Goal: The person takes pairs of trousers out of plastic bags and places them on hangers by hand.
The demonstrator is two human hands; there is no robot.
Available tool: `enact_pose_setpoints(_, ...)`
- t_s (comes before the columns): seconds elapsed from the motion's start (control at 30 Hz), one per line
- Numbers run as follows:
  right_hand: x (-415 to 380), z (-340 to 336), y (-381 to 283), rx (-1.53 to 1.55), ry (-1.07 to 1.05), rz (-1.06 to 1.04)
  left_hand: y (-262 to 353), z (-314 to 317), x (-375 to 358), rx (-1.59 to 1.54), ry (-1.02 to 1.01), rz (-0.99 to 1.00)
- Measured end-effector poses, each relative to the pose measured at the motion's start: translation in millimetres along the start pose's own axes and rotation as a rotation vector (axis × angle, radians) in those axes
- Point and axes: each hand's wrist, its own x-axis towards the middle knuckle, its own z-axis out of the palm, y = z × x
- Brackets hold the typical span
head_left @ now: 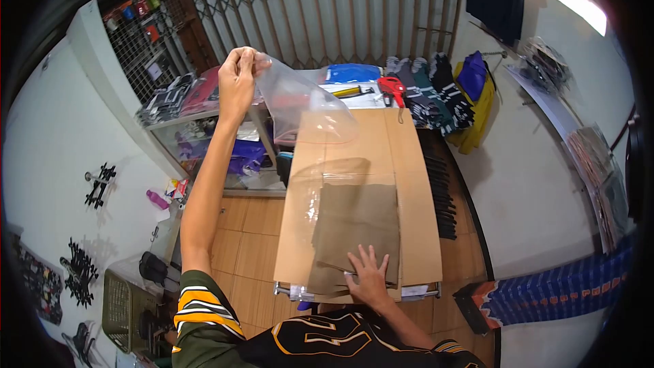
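Raised high at the upper left, my left hand (238, 76) pinches a corner of a clear plastic bag (289, 99). The bag hangs open and slants down to the right over the far end of the cardboard (361, 143). A folded olive-brown garment (357, 221) lies flat on the near half of that cardboard. My right hand (370, 279) rests on the garment's near edge with fingers spread, holding nothing.
Beyond the cardboard are a red tape dispenser (392, 88), a yellow-and-black tool (346, 92) and a blue plastic package (353, 73). Bundled dark clothing (436, 95) sits at the back right. A glass display case (197, 140) stands left, blue boxes (552, 293) right.
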Motion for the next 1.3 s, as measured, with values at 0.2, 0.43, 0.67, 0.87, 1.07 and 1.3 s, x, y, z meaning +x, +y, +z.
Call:
enact_pose_setpoints(0.2,41.2,-14.9,-31.0,0.423,0.204,0.068,77.9,-111.3,-71.8,0.076,0.062,0.049)
enact_pose_setpoints(0.43,109.6,4.3,-155.4,0.791,0.345,-0.112,136.7,-255.0,-165.2,0.134,0.047,0.044)
enact_pose_setpoints(0.67,107.9,118.5,-257.9,1.717,-0.904,0.354,147.0,-357.1,-255.9,0.091,0.092,-0.174)
enact_pose_setpoints(0.87,84.6,150.2,-295.5,1.676,-0.362,0.286,133.4,-431.7,-307.9,0.277,0.187,-0.262)
enact_pose_setpoints(1.07,101.2,117.2,-323.1,1.386,-0.011,0.036,120.3,-442.1,-322.8,0.644,0.306,-0.224)
enact_pose_setpoints(1.3,142.1,125.1,-334.2,1.366,0.103,0.036,74.5,-459.2,-307.3,0.559,0.311,-0.247)
